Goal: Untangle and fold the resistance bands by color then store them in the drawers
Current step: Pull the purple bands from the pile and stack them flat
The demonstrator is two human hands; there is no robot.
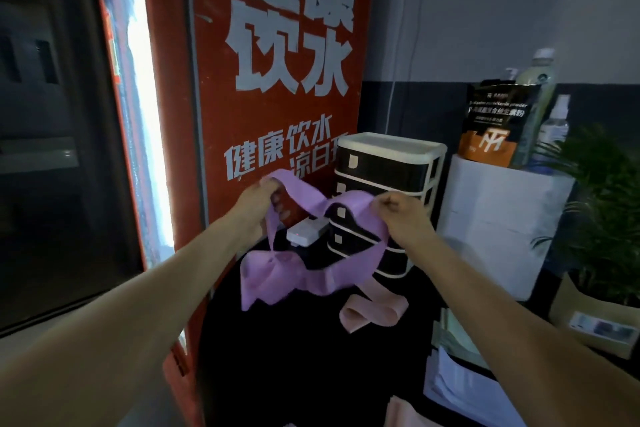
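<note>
Purple band (304,274), both hands gripping, drawers (381,191) shut

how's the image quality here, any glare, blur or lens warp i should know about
Head view: the lit strip beside the red panel is blown out white; the dark table loses detail in shadow; the purple band and both hands, left and right, are slightly soft; wide-angle warp bows the edges and stretches the forearms.

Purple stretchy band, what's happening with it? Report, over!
Left hand and right hand each pinch the purple resistance band, lifted, lower part bunched. Pink resistance band loose on the black surface. Black-and-cream drawer unit shut, unobstructed.
</note>
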